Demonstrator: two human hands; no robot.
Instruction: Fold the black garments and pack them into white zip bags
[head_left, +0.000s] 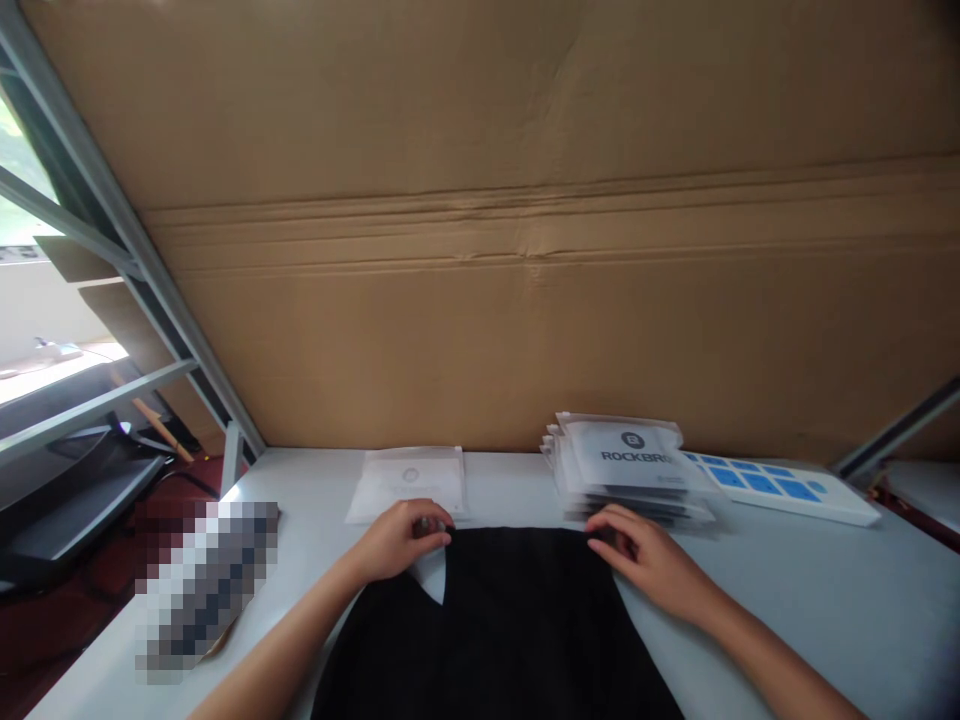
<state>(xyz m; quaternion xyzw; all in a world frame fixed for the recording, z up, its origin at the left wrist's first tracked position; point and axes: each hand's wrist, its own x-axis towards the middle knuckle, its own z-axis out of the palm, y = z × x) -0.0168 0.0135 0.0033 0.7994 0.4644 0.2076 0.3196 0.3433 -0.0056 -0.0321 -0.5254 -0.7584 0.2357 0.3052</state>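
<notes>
Left hand and right hand both pinched on top edge of black garment; garment flat, white triangular patch just under left grip.

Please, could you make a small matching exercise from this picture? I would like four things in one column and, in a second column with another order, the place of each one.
Things:
1. black garment
2. stack of ROCKBROS packets
3. single clear packet
4. white board with blue squares

Places:
A. far right, past the stack
B. held at its top edge by the left hand and the right hand
C. piled just beyond the right hand
D. lying flat just beyond the left hand

Pairs: 1-B, 2-C, 3-D, 4-A
</notes>
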